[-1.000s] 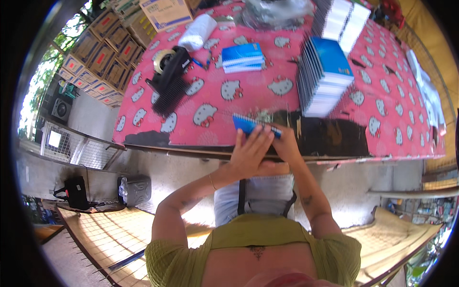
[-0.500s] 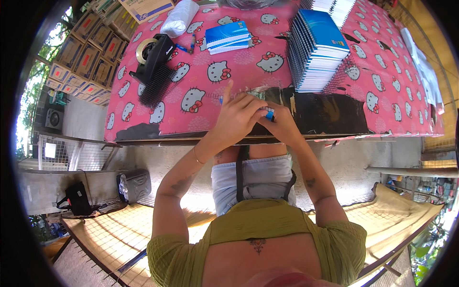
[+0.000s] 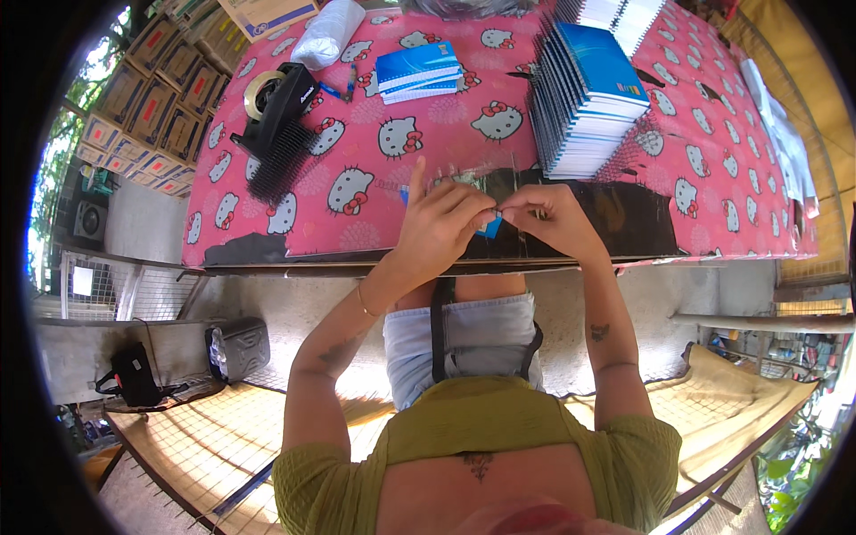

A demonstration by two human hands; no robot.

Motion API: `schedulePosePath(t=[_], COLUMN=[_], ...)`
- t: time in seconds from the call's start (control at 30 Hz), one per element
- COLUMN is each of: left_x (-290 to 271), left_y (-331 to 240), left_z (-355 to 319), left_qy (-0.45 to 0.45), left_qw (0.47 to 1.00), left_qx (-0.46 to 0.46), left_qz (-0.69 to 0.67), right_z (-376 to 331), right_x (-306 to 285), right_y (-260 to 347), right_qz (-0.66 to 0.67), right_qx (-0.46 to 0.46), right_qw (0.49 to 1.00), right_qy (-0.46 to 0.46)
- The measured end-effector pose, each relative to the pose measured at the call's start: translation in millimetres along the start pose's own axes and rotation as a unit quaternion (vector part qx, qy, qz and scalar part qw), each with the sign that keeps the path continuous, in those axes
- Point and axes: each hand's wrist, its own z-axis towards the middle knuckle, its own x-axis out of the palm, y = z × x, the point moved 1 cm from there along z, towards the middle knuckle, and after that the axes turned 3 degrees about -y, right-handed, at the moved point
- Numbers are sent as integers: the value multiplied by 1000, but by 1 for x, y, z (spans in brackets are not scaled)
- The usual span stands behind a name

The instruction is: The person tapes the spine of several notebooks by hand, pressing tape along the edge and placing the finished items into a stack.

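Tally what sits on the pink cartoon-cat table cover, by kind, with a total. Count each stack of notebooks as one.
Stacks of blue notebooks: 2, tall, small
Black tape dispenser: 1
White roll: 1
Clear-wrapped blue notebook in both hands: 1
Total: 5

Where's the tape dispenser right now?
In the head view the black tape dispenser sits at the table's far left on the pink patterned cloth, left of the small stack of blue booklets and apart from both hands.
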Motion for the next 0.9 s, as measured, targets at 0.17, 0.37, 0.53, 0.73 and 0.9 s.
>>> schedulePosePath(t=[0.17,0.37,0.53,0.73,0.9], left_x=[-5,-12,-26,-56,-8], left_y=[-1,-10,-32,-66,-23], left_z=[2,6,29,145,253], left_qy=[26,38,-29,-151,-124], left_qw=[1000,999,998,980,967], left_qx=[-2,20,-50,68,77], left_qz=[-6,31,27,-112,-208], right_z=[9,8,-7,-25,31], right_x=[-7,18,21,-21,-122], right_y=[5,13,52,116,133], right_qz=[-50,-179,-204,-80,11], right_qx=[-101,-178,-192,-194,-131], right_qw=[993,957,906,912,934], right_qy=[26,-142,-319,-352,-332])
